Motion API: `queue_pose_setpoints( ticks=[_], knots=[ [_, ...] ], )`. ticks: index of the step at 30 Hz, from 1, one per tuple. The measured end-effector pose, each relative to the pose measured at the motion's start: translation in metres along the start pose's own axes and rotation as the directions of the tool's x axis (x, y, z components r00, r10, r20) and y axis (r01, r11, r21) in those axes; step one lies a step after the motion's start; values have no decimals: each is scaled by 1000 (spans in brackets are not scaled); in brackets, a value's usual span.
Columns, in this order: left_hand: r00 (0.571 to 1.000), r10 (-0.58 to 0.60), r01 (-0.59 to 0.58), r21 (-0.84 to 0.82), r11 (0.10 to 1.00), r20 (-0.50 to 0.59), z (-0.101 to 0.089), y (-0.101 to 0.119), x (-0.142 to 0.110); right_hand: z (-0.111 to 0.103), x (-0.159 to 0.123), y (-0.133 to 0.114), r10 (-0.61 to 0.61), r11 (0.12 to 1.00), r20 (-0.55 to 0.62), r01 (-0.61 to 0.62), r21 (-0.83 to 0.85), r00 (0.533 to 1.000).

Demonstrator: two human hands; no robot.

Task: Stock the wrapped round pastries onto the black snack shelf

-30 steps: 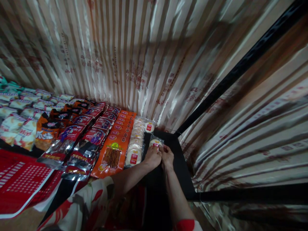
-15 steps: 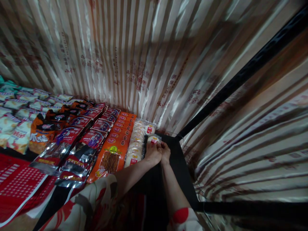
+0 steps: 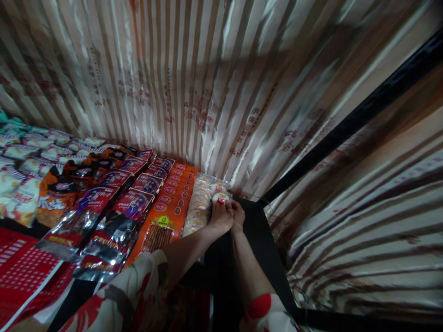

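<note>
My left hand (image 3: 221,219) and my right hand (image 3: 238,217) are side by side at the near end of a clear-wrapped round white snack packet (image 3: 220,197) with a red and yellow label. Fingers of both are closed at its edge. The packet lies on the black shelf (image 3: 256,235), just in front of another like it by the curtain. To the left runs a row of the same white snack packets (image 3: 197,207), overlapping in a line. My fingertips are partly hidden behind the backs of my hands.
Left of the white packets lie orange snack packs (image 3: 166,200), dark red packs with silver ends (image 3: 133,196), orange-and-black bags (image 3: 57,196) and white bags (image 3: 26,196). A red basket (image 3: 24,272) stands at the lower left. Striped curtain (image 3: 173,83) and a black pole (image 3: 346,117) bound the shelf.
The white packet in my hands has moved slightly farther back, closer to the one behind it. The whole view has shifted a little.
</note>
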State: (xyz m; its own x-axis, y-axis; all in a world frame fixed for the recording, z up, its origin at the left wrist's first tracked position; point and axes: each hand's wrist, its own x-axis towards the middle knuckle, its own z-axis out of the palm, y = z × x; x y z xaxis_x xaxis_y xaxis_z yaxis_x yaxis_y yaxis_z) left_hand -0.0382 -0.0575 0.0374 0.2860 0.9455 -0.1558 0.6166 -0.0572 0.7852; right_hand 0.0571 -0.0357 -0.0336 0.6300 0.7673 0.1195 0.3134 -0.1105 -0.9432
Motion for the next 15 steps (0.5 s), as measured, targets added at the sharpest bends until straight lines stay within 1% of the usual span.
queue_pose_setpoints(
  ticks=[7,11,15],
  knots=[
    [1000,-21,21,-28,999,3,5,3,11,2,5,-5,33,999,25,-32,-33,999],
    [1000,-16,16,-40,999,-1,8,0,16,4,6,-7,48,997,47,-45,-56,998],
    [1000,-15,15,-25,1000,22,7,-4,19,7,7,-9,55,996,54,-52,-69,997]
  ],
)
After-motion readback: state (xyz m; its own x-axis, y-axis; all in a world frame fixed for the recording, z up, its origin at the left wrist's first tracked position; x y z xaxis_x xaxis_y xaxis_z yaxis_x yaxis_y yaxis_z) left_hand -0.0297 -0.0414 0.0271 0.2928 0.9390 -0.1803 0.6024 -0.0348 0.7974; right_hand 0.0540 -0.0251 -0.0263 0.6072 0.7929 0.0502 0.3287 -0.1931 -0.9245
